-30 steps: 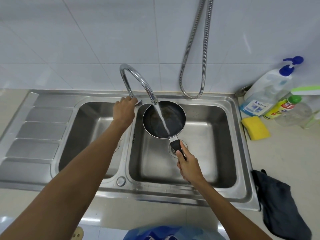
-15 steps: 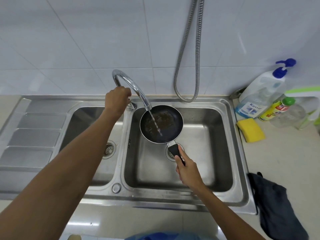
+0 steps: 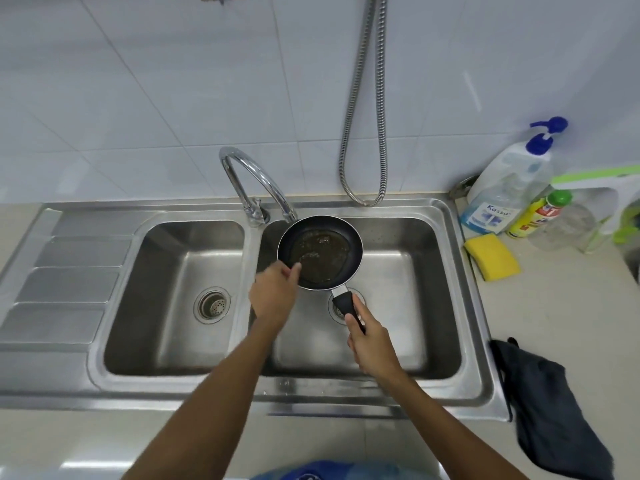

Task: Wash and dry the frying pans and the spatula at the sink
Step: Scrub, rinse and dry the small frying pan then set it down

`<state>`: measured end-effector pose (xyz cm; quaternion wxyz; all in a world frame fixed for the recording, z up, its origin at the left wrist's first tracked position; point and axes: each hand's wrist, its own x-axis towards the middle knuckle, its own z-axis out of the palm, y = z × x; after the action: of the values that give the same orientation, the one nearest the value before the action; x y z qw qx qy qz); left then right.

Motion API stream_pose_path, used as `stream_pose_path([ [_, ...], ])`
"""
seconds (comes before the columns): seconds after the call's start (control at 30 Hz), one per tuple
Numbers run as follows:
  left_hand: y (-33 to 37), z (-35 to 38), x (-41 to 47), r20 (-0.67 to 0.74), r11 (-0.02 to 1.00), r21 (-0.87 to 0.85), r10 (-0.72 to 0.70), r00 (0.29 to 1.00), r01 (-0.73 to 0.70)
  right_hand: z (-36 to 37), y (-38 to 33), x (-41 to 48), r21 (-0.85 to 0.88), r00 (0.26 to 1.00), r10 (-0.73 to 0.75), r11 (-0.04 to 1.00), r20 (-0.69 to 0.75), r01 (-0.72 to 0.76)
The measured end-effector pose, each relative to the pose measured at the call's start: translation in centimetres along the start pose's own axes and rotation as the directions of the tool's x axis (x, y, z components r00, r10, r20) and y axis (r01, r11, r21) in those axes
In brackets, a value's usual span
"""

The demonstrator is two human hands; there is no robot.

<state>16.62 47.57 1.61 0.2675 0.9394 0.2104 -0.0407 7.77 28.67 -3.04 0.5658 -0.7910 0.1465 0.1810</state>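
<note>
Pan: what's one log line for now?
pan dirty, over right basin | right hand grips handle | left hand at pan rim

Both arms out front, right hand gripping

Left arm reaches forward, left hand back-up, index finger stretched to the frying pan rim, other fingers loosely curled, holding nothing. Right arm extended, right hand wrapped round the pan handle, thumb laid along it.
</note>
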Motion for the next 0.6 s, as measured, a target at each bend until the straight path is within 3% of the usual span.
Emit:
stream_pose_path([
  [0.07,-0.2,2.2,-3.6,0.181,0.992,-0.091,-0.075,0.981,0.092,0.3,-0.3,-0.6,0.022,1.000,0.018,1.000,-0.009,-0.018],
  [0.1,0.0,3.2,-5.0,0.327,0.960,-0.204,-0.119,0.937,0.193,0.4,-0.5,-0.8,0.033,0.999,0.032,0.999,-0.006,-0.031],
  [0.2,1.5,5.1,-7.3,0.749,0.684,-0.412,-0.122,0.651,0.602,0.8,-0.8,-1.7,0.025,0.999,0.050,0.998,-0.005,-0.049],
  [0.27,2.2,6.1,-7.9,0.815,0.536,-0.450,-0.080,0.574,0.714,0.8,-1.0,-2.5,-0.001,0.999,0.034,0.999,-0.014,-0.034],
  [0.33,2.9,7.0,-8.0,0.771,0.477,-0.519,-0.096,0.629,0.709,0.6,-1.4,-3.2,-0.001,1.000,0.019,1.000,-0.018,-0.019],
  [0.4,3.3,7.7,-8.4,0.695,0.496,-0.583,-0.106,0.711,0.643,0.3,-1.7,-3.6,0.016,0.999,0.013,1.000,-0.032,-0.012],
  [0.5,3.7,8.5,-8.8,0.687,0.494,-0.590,-0.109,0.718,0.639,-0.3,-2.0,-4.0,0.019,0.999,-0.006,1.000,-0.036,0.007],
  [0.6,3.4,9.1,-9.0,0.651,0.492,-0.614,-0.127,0.748,0.617,-2.0,-1.4,-3.7,-0.202,0.998,-0.070,0.977,-0.004,0.068],
])
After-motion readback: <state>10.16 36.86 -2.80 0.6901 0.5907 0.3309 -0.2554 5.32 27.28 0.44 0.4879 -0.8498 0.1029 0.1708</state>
